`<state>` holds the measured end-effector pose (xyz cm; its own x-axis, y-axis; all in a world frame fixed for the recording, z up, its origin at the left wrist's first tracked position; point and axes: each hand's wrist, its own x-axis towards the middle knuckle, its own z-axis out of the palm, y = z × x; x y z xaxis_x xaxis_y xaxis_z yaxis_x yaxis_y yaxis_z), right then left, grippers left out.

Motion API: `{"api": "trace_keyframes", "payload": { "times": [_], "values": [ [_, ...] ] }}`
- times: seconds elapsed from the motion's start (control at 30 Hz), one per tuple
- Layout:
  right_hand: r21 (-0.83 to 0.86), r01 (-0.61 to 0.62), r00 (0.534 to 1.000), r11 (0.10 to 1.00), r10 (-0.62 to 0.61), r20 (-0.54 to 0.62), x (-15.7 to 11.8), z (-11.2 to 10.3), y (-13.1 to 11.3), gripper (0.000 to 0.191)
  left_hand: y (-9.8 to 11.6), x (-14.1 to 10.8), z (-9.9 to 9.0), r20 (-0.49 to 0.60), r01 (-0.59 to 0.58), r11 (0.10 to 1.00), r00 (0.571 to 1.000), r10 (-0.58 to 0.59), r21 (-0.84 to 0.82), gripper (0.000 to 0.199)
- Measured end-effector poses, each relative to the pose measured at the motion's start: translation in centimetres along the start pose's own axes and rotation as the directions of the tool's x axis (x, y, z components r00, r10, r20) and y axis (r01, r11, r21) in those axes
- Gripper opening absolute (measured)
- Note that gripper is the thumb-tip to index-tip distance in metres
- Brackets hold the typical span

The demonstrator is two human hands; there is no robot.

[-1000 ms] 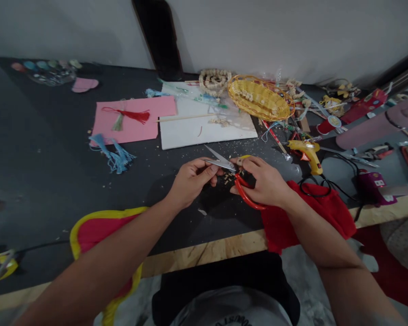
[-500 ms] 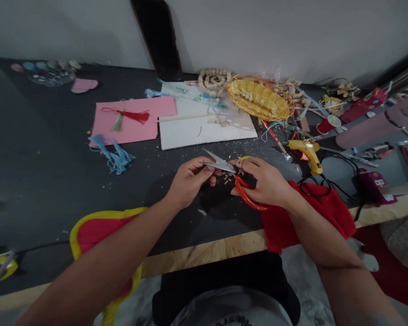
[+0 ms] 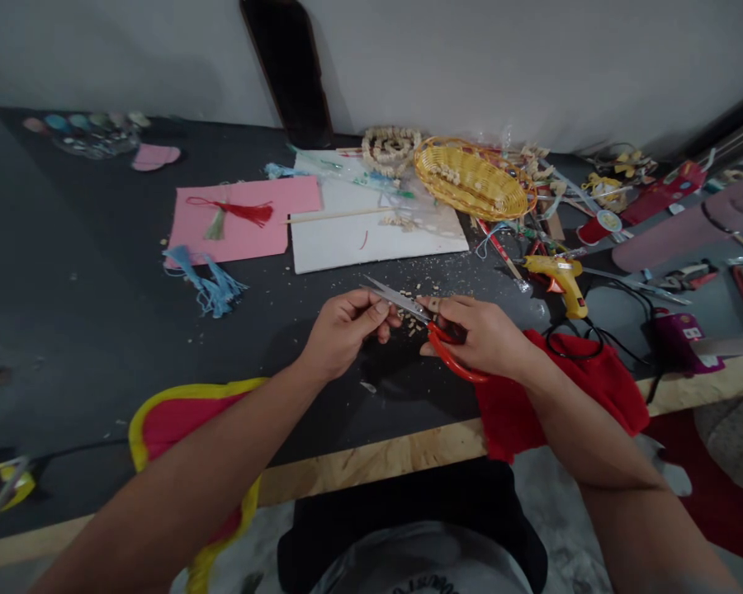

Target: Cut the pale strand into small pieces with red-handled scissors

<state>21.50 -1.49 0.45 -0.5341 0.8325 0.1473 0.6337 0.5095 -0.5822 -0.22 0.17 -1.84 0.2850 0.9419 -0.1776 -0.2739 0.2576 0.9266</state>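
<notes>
My right hand (image 3: 480, 334) is wrapped around the red handles of a pair of scissors (image 3: 451, 356). The metal blades point left and lie nearly together, over the fingertips of my left hand (image 3: 350, 330). Thumb and fingers of my left hand are pinched beside the blades; whatever they hold is too small or hidden to make out. Small pale chips (image 3: 414, 323) are scattered on the dark table (image 3: 272, 346) beneath and behind the scissors.
Behind my hands lie a white board (image 3: 328, 247), pink paper (image 3: 182, 223) with red and green tassels, blue tassels (image 3: 214, 289) and a yellow wicker basket (image 3: 470, 181). To the right are a yellow glue gun (image 3: 563, 280), red cloth (image 3: 594, 379) and a thread spool (image 3: 594, 229).
The scissor blades, spread apart before, have come together. My right fingers have closed in on the handles, while my left hand has stayed nearly in place.
</notes>
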Motion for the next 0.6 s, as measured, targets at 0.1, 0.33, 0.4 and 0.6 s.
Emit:
{"api": "trace_keyframes", "payload": {
  "times": [0.1, 0.33, 0.4, 0.6],
  "values": [
    [-0.035, -0.019, 0.997, 0.999, 0.016, -0.069, 0.10, 0.18, 0.00, 0.047, 0.10, 0.02, 0.13, 0.000, 0.014, 1.000, 1.000, -0.014, -0.028, 0.028],
    [-0.083, -0.034, 0.998, 0.996, 0.031, -0.047, 0.14, -0.10, -0.16, 0.060, -0.21, 0.16, 0.21, -0.028, -0.003, 0.996, 1.000, 0.001, -0.088, 0.028],
    [-0.114, -0.035, 0.999, 0.993, 0.032, -0.032, 0.09, -0.10, -0.22, 0.061, -0.26, 0.17, 0.19, -0.034, -0.002, 0.994, 0.999, -0.002, -0.109, 0.029],
    [-0.127, -0.037, 0.996, 0.991, 0.025, -0.090, 0.10, -0.19, -0.26, 0.061, -0.10, 0.15, 0.27, -0.050, -0.019, 0.995, 0.999, 0.015, -0.096, 0.025]
  ]
}}
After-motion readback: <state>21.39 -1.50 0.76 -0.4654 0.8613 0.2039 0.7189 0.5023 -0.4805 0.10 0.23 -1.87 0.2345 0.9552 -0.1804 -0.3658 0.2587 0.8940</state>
